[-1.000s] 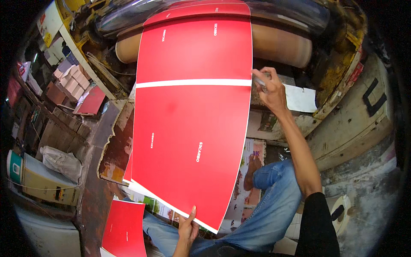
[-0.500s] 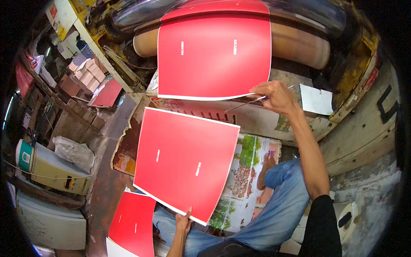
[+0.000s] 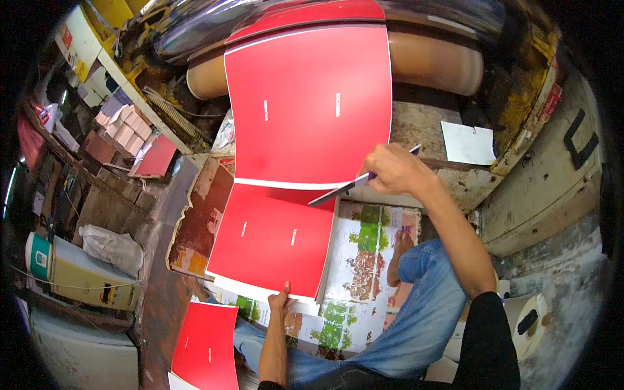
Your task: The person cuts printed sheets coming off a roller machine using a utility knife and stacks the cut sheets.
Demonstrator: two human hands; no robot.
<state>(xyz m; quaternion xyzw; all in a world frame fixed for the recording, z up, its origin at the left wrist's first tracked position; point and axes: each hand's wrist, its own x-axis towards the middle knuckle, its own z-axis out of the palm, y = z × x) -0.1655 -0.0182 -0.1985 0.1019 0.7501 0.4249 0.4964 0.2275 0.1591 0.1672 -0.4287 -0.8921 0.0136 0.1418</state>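
Observation:
A large glossy red sheet (image 3: 312, 110) with white edging hangs down from the machine's rollers. Its lower edge overlaps the far end of another red sheet (image 3: 266, 240), which lies on a thin stack with white margins. My left hand (image 3: 279, 300) pinches that sheet's near edge, thumb on top. In my right hand (image 3: 393, 170), closed at the hanging sheet's lower right corner, is a long narrow knife (image 3: 335, 194) with some purple on it. Its blade points left across the lower sheet. Whether those fingers also grip the corner is hidden.
Dark shiny rollers and a tan roller (image 3: 442, 64) span the far side. More red sheets (image 3: 203, 338) are at lower left. Printed paper (image 3: 351, 273) covers the surface beside my bent leg. A white paper piece (image 3: 468, 143) lies at right, near a metal panel (image 3: 552, 169).
The hanging sheet has come further down, over the lower one. My right hand moved down and left, swinging the knife over the sheets. The lower sheet now rests on the stack.

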